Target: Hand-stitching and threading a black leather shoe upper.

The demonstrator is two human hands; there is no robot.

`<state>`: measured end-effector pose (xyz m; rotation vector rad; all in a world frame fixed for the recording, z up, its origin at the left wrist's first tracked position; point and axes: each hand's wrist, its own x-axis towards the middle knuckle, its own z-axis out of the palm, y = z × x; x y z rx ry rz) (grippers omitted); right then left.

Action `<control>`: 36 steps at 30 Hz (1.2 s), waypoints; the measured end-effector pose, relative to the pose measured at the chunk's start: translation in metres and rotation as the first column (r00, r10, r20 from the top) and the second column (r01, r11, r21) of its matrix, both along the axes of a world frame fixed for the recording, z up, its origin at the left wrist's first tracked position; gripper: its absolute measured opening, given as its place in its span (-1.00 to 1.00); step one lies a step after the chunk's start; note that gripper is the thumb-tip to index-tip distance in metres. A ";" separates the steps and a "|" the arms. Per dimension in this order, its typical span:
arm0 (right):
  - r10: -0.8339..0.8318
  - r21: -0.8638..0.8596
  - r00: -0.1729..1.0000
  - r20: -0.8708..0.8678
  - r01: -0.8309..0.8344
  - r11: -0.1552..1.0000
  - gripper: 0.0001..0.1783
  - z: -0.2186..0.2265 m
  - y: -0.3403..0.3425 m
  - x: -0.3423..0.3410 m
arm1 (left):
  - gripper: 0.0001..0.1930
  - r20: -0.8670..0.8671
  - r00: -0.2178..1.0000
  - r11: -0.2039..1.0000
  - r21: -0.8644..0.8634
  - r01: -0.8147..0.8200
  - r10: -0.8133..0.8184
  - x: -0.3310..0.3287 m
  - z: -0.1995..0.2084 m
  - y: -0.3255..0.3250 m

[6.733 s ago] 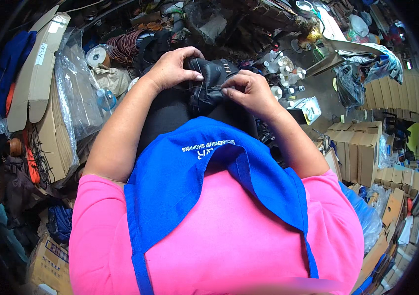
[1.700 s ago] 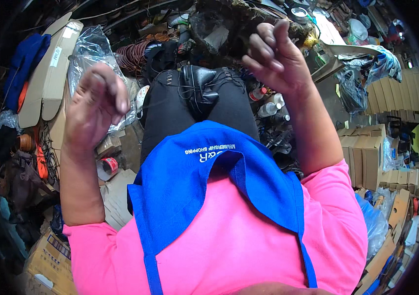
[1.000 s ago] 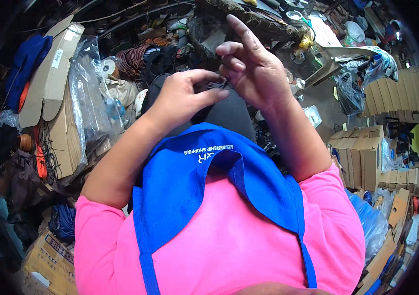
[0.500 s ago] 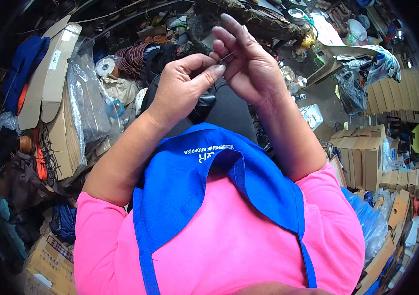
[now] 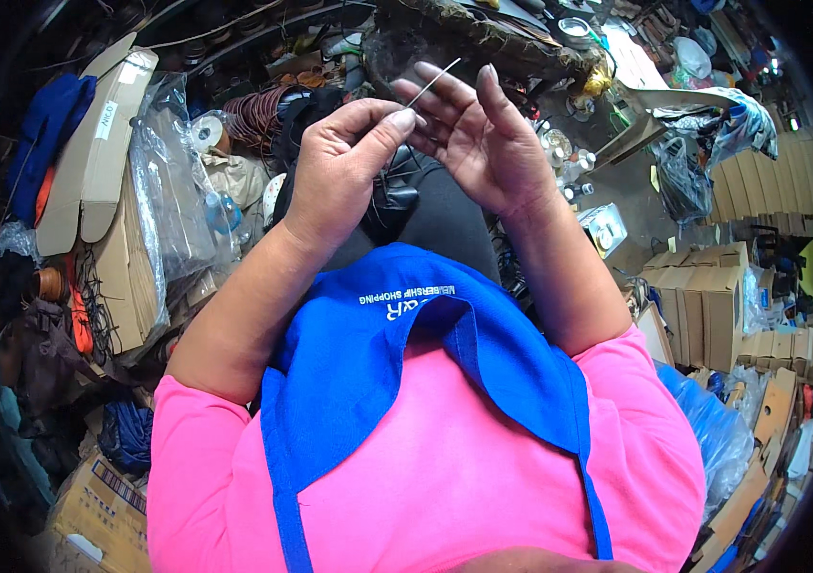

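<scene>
Between the thumb and forefinger of my left hand [image 5: 341, 164] is a thin, straight, shiny needle [image 5: 438, 80]. It slants up and to the right, its far end free in the air. My right hand [image 5: 490, 143] is close beside it, palm turned inward, thumb raised and fingers loosely spread. Its fingertips reach behind the needle and my left fingertips; whether they touch, I cannot tell. Both hands are raised above my lap, where dark trousers [image 5: 449, 212] and a blue apron [image 5: 339, 401] show. Black material [image 5: 395, 196] lies below the left wrist.
Flattened cardboard [image 5: 91, 143] and clear plastic wrap [image 5: 172, 191] lean at the left, near a white spool [image 5: 206, 132] and coiled brown cord [image 5: 261, 113]. Small bottles [image 5: 573, 167] and a clear container [image 5: 603, 227] sit right of my right arm. Cardboard boxes [image 5: 702, 296] are farther right.
My right hand has lowered slightly and opened away from my left fingertips. The needle now points up and stands out more clearly. My left hand has shifted a little.
</scene>
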<state>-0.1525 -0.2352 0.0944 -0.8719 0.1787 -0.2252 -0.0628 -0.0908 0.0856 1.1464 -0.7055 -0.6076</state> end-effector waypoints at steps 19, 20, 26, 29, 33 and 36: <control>-0.218 -0.841 0.813 -0.540 -0.527 0.121 -0.67 -0.030 -0.106 -0.102 | -0.98 0.879 -0.333 0.745 0.036 -0.666 -0.340 0.186 -0.001 0.240; -0.476 -0.787 0.678 -0.561 -0.615 0.050 -0.63 -0.032 -0.137 -0.132 | -0.90 0.749 -0.286 0.428 -0.003 -0.904 -0.597 0.206 0.031 0.280; -0.913 -0.727 0.341 -0.225 -0.682 -0.076 -0.33 -0.050 -0.280 -0.331 | -0.67 0.975 0.198 0.184 0.178 -0.967 0.101 0.271 0.116 0.475; -0.808 -0.824 0.455 -0.374 -0.563 0.064 -0.30 -0.060 -0.215 -0.246 | -0.67 0.962 0.266 0.294 0.273 -0.916 -0.061 0.189 0.031 0.285; -0.401 -0.896 0.822 -0.405 -0.444 -0.005 -0.34 -0.060 -0.088 -0.098 | -0.52 0.815 0.556 0.722 0.483 -0.495 -0.164 0.087 -0.038 0.147; -0.193 -0.954 0.943 -0.271 -0.290 -0.079 -0.44 -0.064 -0.026 -0.054 | -0.44 0.685 0.679 0.774 0.572 -0.273 -0.266 0.036 -0.047 0.093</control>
